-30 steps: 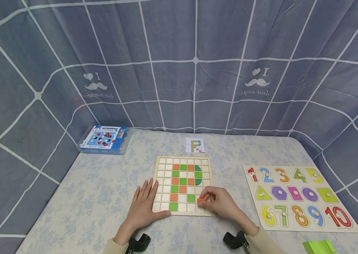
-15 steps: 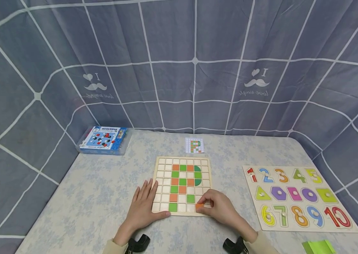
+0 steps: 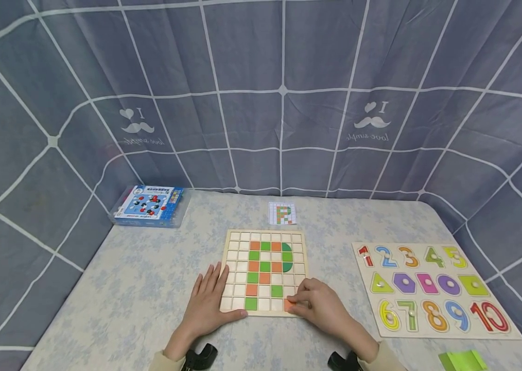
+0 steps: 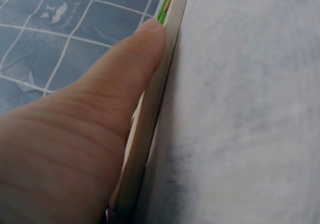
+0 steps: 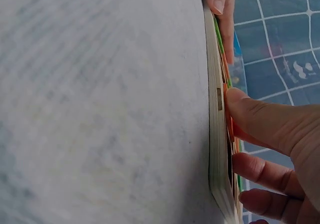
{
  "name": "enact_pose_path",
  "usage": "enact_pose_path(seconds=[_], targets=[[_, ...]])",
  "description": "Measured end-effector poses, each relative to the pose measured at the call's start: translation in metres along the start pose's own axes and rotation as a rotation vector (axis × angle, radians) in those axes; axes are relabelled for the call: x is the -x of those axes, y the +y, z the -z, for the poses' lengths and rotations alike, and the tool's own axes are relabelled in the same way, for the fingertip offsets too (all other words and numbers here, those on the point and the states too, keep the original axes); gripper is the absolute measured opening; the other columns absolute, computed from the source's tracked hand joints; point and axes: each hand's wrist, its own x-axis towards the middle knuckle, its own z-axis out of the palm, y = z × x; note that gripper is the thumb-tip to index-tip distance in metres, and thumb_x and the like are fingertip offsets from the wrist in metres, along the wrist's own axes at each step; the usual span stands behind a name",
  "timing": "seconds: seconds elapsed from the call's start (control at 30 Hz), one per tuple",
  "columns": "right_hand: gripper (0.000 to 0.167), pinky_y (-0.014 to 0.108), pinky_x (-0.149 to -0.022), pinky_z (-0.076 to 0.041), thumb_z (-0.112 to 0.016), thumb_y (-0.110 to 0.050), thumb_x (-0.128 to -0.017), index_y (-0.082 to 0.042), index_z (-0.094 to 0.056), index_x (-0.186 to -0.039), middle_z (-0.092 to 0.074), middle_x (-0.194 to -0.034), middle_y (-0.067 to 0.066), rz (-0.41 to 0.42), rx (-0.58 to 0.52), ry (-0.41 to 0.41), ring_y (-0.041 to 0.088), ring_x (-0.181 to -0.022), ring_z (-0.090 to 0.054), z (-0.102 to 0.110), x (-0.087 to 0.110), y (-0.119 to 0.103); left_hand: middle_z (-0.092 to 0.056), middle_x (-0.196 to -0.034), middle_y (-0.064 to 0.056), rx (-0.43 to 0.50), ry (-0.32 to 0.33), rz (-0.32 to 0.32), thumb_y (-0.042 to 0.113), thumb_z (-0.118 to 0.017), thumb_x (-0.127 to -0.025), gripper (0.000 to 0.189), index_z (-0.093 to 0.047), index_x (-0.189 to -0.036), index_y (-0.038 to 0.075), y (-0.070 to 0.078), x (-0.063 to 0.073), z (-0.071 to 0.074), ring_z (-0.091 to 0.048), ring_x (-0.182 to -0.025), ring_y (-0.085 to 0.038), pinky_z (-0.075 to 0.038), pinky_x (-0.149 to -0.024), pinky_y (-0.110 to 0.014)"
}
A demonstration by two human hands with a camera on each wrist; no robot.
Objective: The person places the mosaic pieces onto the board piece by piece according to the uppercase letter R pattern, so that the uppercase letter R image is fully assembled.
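A wooden grid board (image 3: pixel 264 304) lies on the table, with orange, green and rounded dark green tiles forming a letter P. At its lower left corner my left hand (image 3: pixel 205 299) rests with fingers spread, thumb along the front edge, also seen in the left wrist view. My right hand (image 3: pixel 323 306) has its thumb and index finger on an orange tile (image 3: pixel 288 305) in the front row, right of the middle. In the right wrist view the thumb (image 5: pixel 239 102) presses on the orange tile near the board's edge, with the other fingers bent; the fingers partly cover the tile.
Behind the board lies a small pattern card (image 3: pixel 282 213) showing a P. A number and shape puzzle board (image 3: pixel 428 309) lies at the right, with a green block (image 3: pixel 462 360) in front of it. A boxed molecule set (image 3: pixel 150 206) sits at the back left.
My right hand has moved slightly down and left, bringing the orange tile from above the board to the front-row cell. The left hand has stayed on the board's corner.
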Motion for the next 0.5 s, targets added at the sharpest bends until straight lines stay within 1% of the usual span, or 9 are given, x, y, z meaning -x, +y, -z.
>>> enact_pose_path(seconds=[0.13,0.3,0.5], targets=[[0.022,0.018,-0.055,-0.036,-0.077,-0.031,-0.079,-0.018,-0.078,-0.096,-0.053,-0.082,-0.015,0.009,0.016,-0.006,-0.001,-0.065,-0.04,0.0004,-0.0001,0.0004,-0.018,-0.154,-0.02,-0.001,0.001,0.0,0.073,-0.063,-0.071,0.113,-0.025,-0.15,0.002,0.0,0.0001,0.0001,-0.009,-0.141,-0.037,-0.005,-0.11,-0.055],[0.022,0.019,-0.055,-0.037,-0.076,-0.032,-0.08,-0.019,-0.078,-0.097,-0.053,-0.082,-0.014,-0.005,-0.006,-0.025,0.0,-0.065,-0.04,0.0024,0.0013,0.0021,-0.018,-0.154,-0.02,0.008,-0.006,-0.002,0.072,-0.064,-0.071,0.112,-0.025,-0.15,0.002,0.0006,0.0004,-0.0006,-0.009,-0.141,-0.037,-0.005,-0.11,-0.055],[0.023,0.018,-0.057,-0.037,-0.073,-0.033,-0.084,-0.019,-0.076,-0.102,-0.054,-0.086,-0.014,0.036,-0.056,-0.062,0.002,-0.065,-0.04,0.0061,0.0023,0.009,-0.018,-0.154,-0.02,0.015,-0.006,-0.006,0.072,-0.063,-0.072,0.112,-0.025,-0.15,0.002,0.0002,0.0004,-0.0015,-0.008,-0.141,-0.037,-0.005,-0.11,-0.055]])
